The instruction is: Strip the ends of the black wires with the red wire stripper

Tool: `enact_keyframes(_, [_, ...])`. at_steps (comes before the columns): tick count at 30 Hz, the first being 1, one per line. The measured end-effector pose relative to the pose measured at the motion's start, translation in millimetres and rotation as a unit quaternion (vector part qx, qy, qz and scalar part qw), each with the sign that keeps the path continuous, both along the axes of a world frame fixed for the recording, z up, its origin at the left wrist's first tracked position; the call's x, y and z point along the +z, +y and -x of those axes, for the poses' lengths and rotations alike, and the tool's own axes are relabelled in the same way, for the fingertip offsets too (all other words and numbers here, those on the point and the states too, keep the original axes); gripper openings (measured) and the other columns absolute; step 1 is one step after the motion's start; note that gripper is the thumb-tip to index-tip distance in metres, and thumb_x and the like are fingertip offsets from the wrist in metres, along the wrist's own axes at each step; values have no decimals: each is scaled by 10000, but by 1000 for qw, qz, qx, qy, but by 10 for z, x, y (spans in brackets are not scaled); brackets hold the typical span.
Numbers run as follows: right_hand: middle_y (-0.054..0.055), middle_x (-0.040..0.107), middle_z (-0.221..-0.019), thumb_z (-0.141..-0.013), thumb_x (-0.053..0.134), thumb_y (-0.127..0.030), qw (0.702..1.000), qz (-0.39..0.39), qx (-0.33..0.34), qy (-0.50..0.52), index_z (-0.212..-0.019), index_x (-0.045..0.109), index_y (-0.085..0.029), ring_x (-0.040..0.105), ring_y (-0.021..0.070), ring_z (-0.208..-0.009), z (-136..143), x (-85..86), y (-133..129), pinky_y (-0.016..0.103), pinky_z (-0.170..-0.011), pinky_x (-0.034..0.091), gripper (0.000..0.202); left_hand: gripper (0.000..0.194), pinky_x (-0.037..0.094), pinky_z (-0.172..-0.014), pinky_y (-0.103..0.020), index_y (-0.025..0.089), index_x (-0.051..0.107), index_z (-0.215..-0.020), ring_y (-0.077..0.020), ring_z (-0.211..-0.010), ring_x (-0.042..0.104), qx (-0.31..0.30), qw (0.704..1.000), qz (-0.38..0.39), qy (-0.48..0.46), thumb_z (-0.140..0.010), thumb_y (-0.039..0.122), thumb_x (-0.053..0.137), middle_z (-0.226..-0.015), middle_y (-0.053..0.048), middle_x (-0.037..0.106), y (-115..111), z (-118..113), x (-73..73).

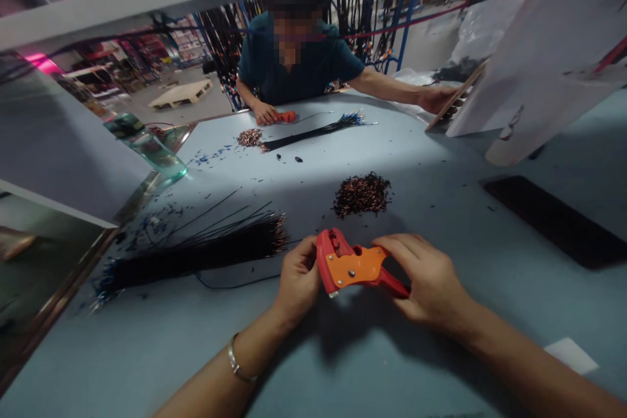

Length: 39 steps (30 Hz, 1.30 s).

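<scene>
Wire stripper (353, 268): right hand (434, 277) grasping handles (394, 285). Left hand (300, 281): apparently pinching black wire (245, 283); fingers (307, 249) near jaws, possible nip.

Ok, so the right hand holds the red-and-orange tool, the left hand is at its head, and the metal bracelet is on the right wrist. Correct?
No, the head view shows the bracelet on the left wrist. The right hand does hold the tool, with the left hand at its head.
</scene>
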State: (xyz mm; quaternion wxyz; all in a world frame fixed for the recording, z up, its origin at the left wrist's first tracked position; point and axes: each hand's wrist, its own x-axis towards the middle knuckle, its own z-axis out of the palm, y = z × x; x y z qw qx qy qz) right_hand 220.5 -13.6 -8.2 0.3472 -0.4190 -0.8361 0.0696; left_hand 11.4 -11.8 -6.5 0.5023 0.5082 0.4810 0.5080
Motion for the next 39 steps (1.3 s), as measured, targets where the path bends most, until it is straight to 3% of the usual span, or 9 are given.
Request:
enact_keyframes(5, [165,679,-960,-680,562,-175,999,-40,16,-20,-1094,551,-120,640,306,-844,35,-11,-14,446,-730,514,418,205,453,-608,-222,163,666,-684,-121,-614,544,-5,999,28,-33,-605,276,818,-664,12,626,-10,1,-19])
enact_keyframes(12, [182,670,-967,-675,561,-163,998,-49,16,-25,-1089,560,-95,622,312,-842,47,-30,-26,465,-727,506,419,317,481,-615,-253,153,681,-756,-147,-617,599,-66,988,95,-102,-596,376,840,-691,-25,674,-35,1,-38])
enact_keyframes(23, [163,668,-952,-664,555,-158,998,-56,18,-19,-1094,557,-112,626,297,-834,43,-26,-10,439,-723,506,433,235,523,-649,-282,141,685,-701,-175,-656,636,-115,990,63,-41,-611,306,828,-714,-42,697,-30,-9,75])
enact_keyframes(31, [135,667,-795,-748,539,-171,995,-90,21,-36,-969,605,-93,616,254,-694,30,-9,-17,378,-630,485,243,246,515,-647,-252,147,671,-691,-156,-656,632,-117,991,56,-34,-578,288,837,-713,-26,697,-34,-14,128])
enact_keyframes(39, [80,638,-635,-804,501,-159,988,-140,19,-57,-817,616,-121,554,190,-527,18,-1,-15,316,-520,403,122,234,497,-609,-231,142,657,-662,-147,-636,615,-122,991,53,-24,-557,238,843,-702,-24,682,-29,12,93])
